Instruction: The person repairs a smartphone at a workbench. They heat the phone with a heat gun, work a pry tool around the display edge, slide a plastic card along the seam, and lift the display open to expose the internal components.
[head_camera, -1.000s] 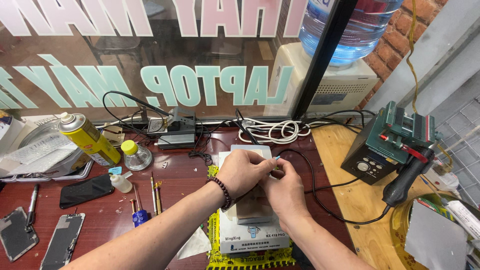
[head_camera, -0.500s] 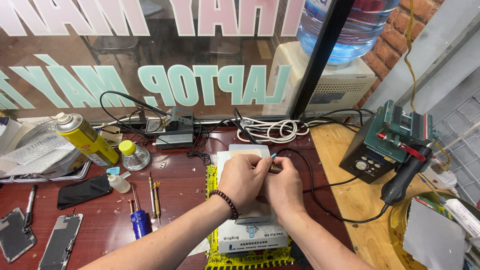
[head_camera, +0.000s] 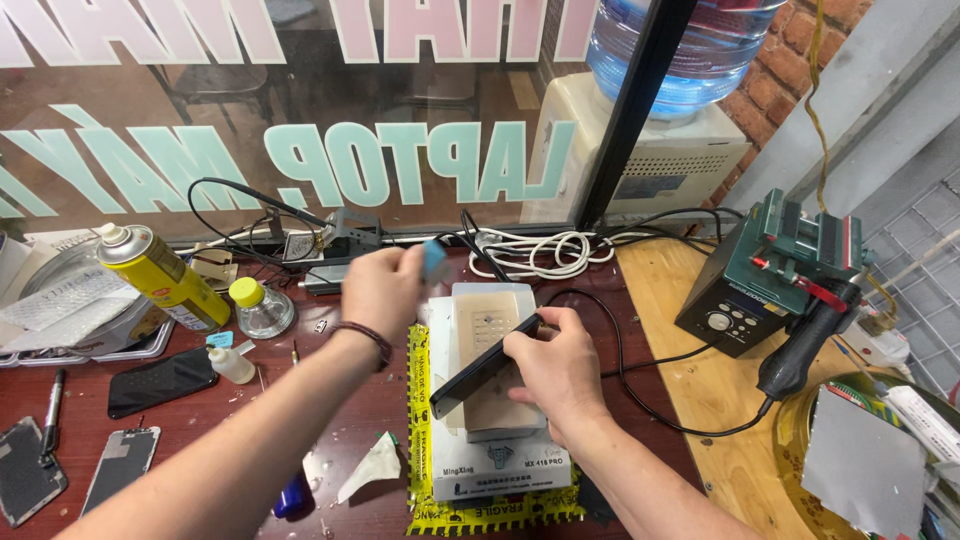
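My right hand (head_camera: 558, 362) grips a dark phone (head_camera: 478, 371) by its upper end and tilts it up off the white heating plate (head_camera: 487, 310) of a small white machine (head_camera: 495, 462). My left hand (head_camera: 381, 287) is raised above the table to the left of the plate and pinches a small blue flat pick (head_camera: 434, 260) between its fingertips. A dark bead bracelet sits on the left wrist.
A yellow spray can (head_camera: 162, 275) and a small yellow-capped bottle (head_camera: 259, 307) stand at the left. Loose phones and screens (head_camera: 160, 380) lie at the near left. A green hot-air station (head_camera: 770, 275) with its black handle sits on the wooden top at the right. Coiled cables (head_camera: 545, 250) run along the window.
My hands were together over the phone on the plate. Now the left hand has lifted away to the upper left with the blue pick, and the right hand has tilted the phone up.
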